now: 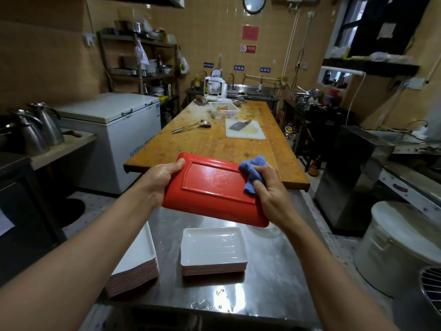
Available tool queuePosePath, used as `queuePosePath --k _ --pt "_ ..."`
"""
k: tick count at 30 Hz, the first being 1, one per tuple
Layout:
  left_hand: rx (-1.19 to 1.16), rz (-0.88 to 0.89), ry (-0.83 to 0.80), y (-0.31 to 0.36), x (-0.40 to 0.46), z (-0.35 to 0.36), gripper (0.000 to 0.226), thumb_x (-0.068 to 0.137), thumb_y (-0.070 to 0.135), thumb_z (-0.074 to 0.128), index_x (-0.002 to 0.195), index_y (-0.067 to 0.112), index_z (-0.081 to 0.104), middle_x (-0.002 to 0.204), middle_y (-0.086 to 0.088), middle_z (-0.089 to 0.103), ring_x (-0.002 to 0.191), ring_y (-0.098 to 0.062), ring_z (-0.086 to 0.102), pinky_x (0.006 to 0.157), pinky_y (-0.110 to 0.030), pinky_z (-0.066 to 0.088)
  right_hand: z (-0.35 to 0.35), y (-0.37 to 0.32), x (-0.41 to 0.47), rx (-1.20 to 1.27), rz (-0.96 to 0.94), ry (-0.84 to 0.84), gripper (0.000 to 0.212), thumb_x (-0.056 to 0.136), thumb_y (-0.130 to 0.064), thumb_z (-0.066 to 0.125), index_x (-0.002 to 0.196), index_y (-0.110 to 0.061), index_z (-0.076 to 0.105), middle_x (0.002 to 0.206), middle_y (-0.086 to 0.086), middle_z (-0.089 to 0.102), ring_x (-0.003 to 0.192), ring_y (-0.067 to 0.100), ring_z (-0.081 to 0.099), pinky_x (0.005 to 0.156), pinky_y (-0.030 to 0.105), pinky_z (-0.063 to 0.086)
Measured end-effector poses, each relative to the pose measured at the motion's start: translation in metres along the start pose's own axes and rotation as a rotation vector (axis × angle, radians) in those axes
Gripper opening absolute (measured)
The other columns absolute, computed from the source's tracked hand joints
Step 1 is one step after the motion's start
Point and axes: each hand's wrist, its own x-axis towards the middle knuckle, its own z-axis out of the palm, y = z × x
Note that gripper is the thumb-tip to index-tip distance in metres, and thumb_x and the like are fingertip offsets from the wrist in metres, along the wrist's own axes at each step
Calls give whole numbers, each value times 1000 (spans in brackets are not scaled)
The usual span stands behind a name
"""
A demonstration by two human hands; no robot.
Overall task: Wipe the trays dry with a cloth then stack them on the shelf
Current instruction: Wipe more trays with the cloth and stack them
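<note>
Both hands hold a red tray in the air, underside up, above the steel counter. Left hand grips its left edge, fingers hidden beneath. Right hand pinches a blue cloth against the tray's right end. Below, a white tray stack sits mid-counter; another stack at left is partly hidden by the forearm.

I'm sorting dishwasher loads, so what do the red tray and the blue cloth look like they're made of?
Red tray: probably glossy moulded plastic or melamine, given its sheen and raised lettering on the underside. Blue cloth: soft, nubby fabric, maybe terry or microfibre, bunched up.
</note>
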Motion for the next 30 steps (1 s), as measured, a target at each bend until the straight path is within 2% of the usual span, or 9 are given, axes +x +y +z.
queuePosePath --k 5,8,11,13,16,18,23,27,30 --pt "-91 -21 94 -3 6 5 17 94 26 53 90 11 61 60 -5 70 52 -20 67 57 -40 56 8 2 -28 -79 -76 -23 31 92 0 49 119 -13 54 133 -4 39 124 -7 32 102 5 19" --pt "-137 -37 99 -3 6 7 18 96 27 50 90 13 60 59 -4 69 56 -20 66 63 -44 52 10 1 -38 -176 -142 -22 36 91 -7 51 126 -12 52 143 5 35 135 8 25 107 6 12" --pt "-170 -39 104 -5 3 11 19 96 27 50 89 12 59 58 -4 68 60 -21 65 65 -48 51 17 0 -42 -332 -195 19 42 89 -9 58 131 -9 51 145 12 38 138 24 26 116 33 17" --pt "-194 -22 105 -7 -1 16 19 97 26 49 87 12 58 63 -6 69 54 -20 65 71 -49 50 27 -4 -45 -454 -231 53 44 86 -14 60 130 -10 54 142 13 44 135 35 32 113 48 23" --pt "-195 57 87 -15 -4 23 18 98 24 46 102 9 57 82 -11 63 57 -19 64 59 -39 55 49 -18 -48 -521 -293 2 46 86 -26 53 131 -17 50 142 9 45 135 33 33 114 47 16" --pt "-210 124 72 -22 -6 25 21 98 20 44 112 8 55 86 -13 62 64 -20 63 61 -34 55 65 -28 -48 -523 -311 -35 47 86 -32 48 133 -22 47 145 6 43 138 30 30 116 46 12" --pt "-135 234 125 -33 -14 17 16 97 22 47 93 17 62 82 -6 68 68 -16 67 59 -27 54 82 -48 -37 -449 -229 -68 54 91 -41 33 143 -26 37 155 -1 24 146 22 10 118 38 1" --pt "-72 324 111 -35 -23 13 17 97 19 46 94 18 63 88 -4 69 78 -15 66 72 -30 53 85 -58 -18 -447 -156 -111 55 92 -42 28 146 -34 26 158 -6 14 146 18 0 118 41 -2" --pt "-45 368 84 -37 -32 13 17 96 19 48 95 20 65 92 -3 70 86 -19 66 84 -32 51 86 -62 -1 -471 -138 -104 47 97 -39 35 144 -36 30 150 -1 29 140 22 18 114 49 9"
